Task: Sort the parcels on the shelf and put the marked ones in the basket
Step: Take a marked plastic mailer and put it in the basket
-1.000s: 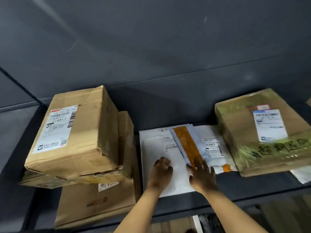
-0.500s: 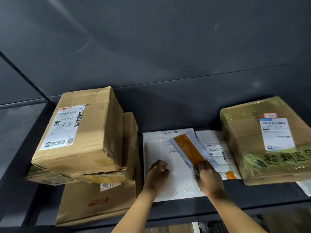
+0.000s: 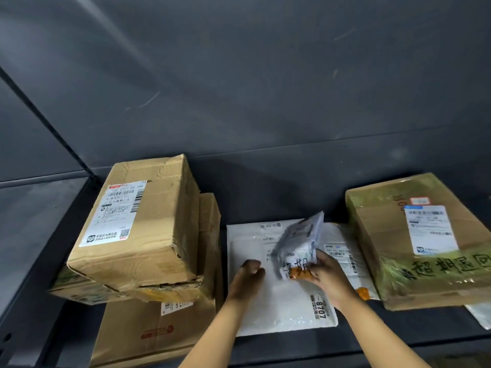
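My right hand (image 3: 329, 276) grips a small grey mailer bag (image 3: 300, 243) by its orange-taped lower end and holds it tilted up above the shelf; black handwritten characters show on its underside. Under it lies a large white padded envelope (image 3: 271, 296) marked 8707. On that envelope sits my left hand (image 3: 249, 272), its fingers curled into a loose fist with nothing in it. Another white mailer (image 3: 345, 256) with an orange strip lies to the right, partly under the envelope's edge. A tape-wrapped carton (image 3: 425, 243) at the right bears large black handwriting.
At the left, a labelled carton (image 3: 138, 224) is stacked on two more cartons (image 3: 154, 330). The dark shelf board (image 3: 398, 333) has a front edge near my arms. A white bag corner (image 3: 481, 314) pokes out at the far right. No basket is in view.
My right hand has lifted the grey mailer off the envelope and turned it over, so its handwritten side now shows. My left hand has curled into a fist.
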The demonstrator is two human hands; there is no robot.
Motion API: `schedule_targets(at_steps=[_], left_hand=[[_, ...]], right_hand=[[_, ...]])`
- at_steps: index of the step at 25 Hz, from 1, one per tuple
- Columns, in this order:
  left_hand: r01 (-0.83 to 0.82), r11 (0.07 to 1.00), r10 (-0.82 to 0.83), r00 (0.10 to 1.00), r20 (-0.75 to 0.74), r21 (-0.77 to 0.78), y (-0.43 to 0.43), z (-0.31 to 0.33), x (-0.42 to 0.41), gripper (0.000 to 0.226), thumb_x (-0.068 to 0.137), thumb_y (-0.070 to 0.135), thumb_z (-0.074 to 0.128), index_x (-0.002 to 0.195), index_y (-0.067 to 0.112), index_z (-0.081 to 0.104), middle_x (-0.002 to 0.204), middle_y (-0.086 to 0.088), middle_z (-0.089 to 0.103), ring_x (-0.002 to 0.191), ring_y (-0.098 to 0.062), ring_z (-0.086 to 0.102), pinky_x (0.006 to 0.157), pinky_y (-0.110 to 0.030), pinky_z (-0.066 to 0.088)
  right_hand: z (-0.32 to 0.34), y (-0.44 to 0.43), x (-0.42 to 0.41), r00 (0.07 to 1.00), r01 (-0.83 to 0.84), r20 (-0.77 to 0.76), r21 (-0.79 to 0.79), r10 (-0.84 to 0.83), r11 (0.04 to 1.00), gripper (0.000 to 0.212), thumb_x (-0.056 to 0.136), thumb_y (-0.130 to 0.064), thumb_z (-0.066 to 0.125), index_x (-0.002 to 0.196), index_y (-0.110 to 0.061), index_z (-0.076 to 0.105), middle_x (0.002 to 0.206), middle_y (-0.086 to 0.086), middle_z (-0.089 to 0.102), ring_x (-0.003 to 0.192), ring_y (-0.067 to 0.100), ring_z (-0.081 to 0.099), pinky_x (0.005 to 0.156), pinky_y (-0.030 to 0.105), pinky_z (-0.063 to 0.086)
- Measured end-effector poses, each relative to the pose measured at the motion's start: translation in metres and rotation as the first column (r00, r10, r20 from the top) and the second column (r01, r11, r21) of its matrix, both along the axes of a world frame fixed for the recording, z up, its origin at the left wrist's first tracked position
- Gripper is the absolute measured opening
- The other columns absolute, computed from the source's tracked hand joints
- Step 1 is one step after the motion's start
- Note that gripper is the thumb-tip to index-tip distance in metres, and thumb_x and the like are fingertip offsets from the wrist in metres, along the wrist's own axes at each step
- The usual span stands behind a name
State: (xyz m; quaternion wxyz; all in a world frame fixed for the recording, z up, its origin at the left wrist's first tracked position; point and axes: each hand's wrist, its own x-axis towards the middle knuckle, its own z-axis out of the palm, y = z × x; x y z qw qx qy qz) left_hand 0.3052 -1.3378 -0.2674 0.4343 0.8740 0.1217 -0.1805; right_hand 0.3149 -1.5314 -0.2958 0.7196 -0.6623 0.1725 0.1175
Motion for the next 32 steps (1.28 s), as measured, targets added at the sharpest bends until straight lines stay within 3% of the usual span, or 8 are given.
schedule_targets(at_steps=[1,2,5,8,12,18,23,32], left_hand=[[-0.071,0.985,0.067,0.997,-0.032,-0.158,-0.004,0.011,0.006,0.023,0.098,0.022,0.044,0.111,0.012,0.061,0.121,-0.015,0.06,0.109,-0.028,0.058,0.084,-0.031,0.046],[-0.148,0.93,0.12,0.987,-0.104,-0.336,-0.008,0.024,0.011,0.021,0.098,0.026,0.045,0.104,0.015,0.062,0.115,-0.014,0.063,0.104,-0.026,0.06,0.078,-0.03,0.047],[-0.279,0.719,0.162,0.958,-0.236,-0.637,-0.014,0.054,0.021,0.027,0.098,0.027,0.047,0.112,0.01,0.063,0.112,-0.013,0.069,0.102,-0.03,0.066,0.078,-0.035,0.056],[-0.206,0.715,0.183,0.977,-0.106,-0.668,-0.012,0.071,0.02,0.028,0.097,0.012,0.05,0.123,0.005,0.057,0.122,-0.02,0.064,0.11,-0.039,0.061,0.097,-0.055,0.048],[-0.146,0.699,0.19,0.982,-0.015,-0.7,-0.002,0.089,0.018,0.034,0.095,0.001,0.049,0.128,0.003,0.054,0.126,-0.018,0.062,0.113,-0.037,0.06,0.099,-0.056,0.045],[-0.007,0.595,0.122,0.989,0.081,-0.804,0.007,0.116,0.018,0.032,0.094,0.0,0.05,0.124,0.004,0.057,0.12,-0.018,0.065,0.109,-0.036,0.063,0.093,-0.051,0.05],[0.049,0.666,0.044,0.994,0.105,-0.744,0.007,0.124,0.018,0.014,0.093,0.008,0.055,0.103,0.013,0.064,0.101,-0.009,0.074,0.089,-0.027,0.072,0.072,-0.042,0.061],[0.082,0.601,-0.013,0.996,0.093,-0.795,-0.02,0.125,0.022,0.018,0.097,0.008,0.047,0.1,0.009,0.064,0.094,-0.008,0.074,0.076,-0.019,0.073,0.061,-0.033,0.06]], right_hand=[[0.014,-0.002,0.0,1.0,0.007,0.01,0.263,-0.01,0.965,0.037,0.083,0.019,0.043,0.106,-0.003,0.062,0.08,0.009,0.071,0.074,0.023,0.069,0.06,0.027,0.057],[0.025,-0.003,0.0,1.0,-0.008,0.022,0.418,-0.001,0.908,0.043,0.081,0.021,0.041,0.108,-0.005,0.063,0.085,0.011,0.073,0.075,0.023,0.07,0.061,0.029,0.058],[0.049,-0.005,-0.007,0.991,-0.134,0.085,0.52,0.105,0.844,0.05,0.078,0.022,0.044,0.115,-0.008,0.062,0.105,0.017,0.071,0.085,0.028,0.071,0.065,0.033,0.059],[0.064,-0.003,-0.016,0.961,-0.275,0.127,0.415,0.245,0.867,0.049,0.079,0.017,0.049,0.12,-0.009,0.057,0.115,0.017,0.068,0.095,0.029,0.069,0.072,0.034,0.059],[0.087,0.004,-0.015,0.976,-0.206,0.143,0.385,0.163,0.9,0.035,0.089,0.007,0.048,0.114,-0.013,0.061,0.096,0.007,0.074,0.077,0.02,0.07,0.067,0.029,0.057],[0.121,0.016,0.001,0.974,-0.113,0.215,0.223,0.064,0.968,0.021,0.094,-0.008,0.051,0.109,-0.013,0.064,0.092,0.006,0.075,0.073,0.017,0.071,0.06,0.028,0.057],[0.134,0.013,0.002,0.966,-0.025,0.258,0.213,-0.031,0.977,0.019,0.092,-0.004,0.052,0.099,-0.015,0.066,0.082,-0.001,0.076,0.068,0.013,0.071,0.055,0.026,0.057],[0.142,-0.011,-0.015,0.943,0.088,0.299,0.19,-0.143,0.978,0.017,0.092,-0.003,0.053,0.097,-0.013,0.066,0.089,0.001,0.075,0.077,0.015,0.072,0.059,0.028,0.058]])
